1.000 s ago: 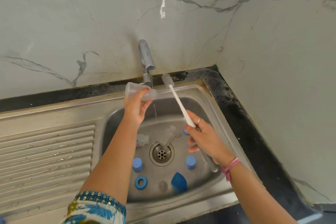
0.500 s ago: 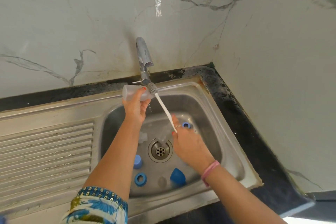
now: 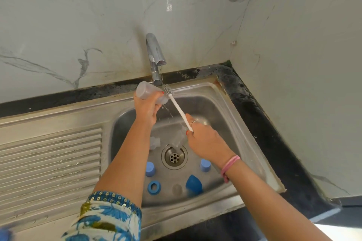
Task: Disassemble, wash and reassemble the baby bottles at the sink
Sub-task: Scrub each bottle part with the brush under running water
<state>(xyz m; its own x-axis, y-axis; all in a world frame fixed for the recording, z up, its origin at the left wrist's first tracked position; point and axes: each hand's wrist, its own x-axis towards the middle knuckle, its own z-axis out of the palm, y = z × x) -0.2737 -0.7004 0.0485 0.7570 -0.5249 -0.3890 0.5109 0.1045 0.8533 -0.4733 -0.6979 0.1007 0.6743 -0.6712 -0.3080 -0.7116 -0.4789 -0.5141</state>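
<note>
My left hand (image 3: pixel 147 108) grips a clear baby bottle (image 3: pixel 145 91), held sideways under the tap (image 3: pixel 155 55) with its mouth to the right. My right hand (image 3: pixel 204 139) holds the white handle of a bottle brush (image 3: pixel 178 110); its grey bristle head sits at the bottle's mouth, under a thin stream of water. In the sink (image 3: pixel 231 115) lie two blue caps (image 3: pixel 150 169) (image 3: pixel 205 165), a blue ring (image 3: pixel 154 187), a blue dome cap (image 3: pixel 194 183), a clear teat (image 3: pixel 177 189) and clear bottle parts (image 3: pixel 177 139) near the drain.
A ribbed steel draining board (image 3: pixel 51 158) lies left of the basin. A black counter edge (image 3: pixel 260 115) runs along the right. Marble-patterned walls close in behind and to the right. The drain (image 3: pixel 174 156) is in the basin's middle.
The brush head swung left from beside the tap to the bottle's mouth. My right hand moved in closer to the bottle. The left hand kept the bottle under the tap.
</note>
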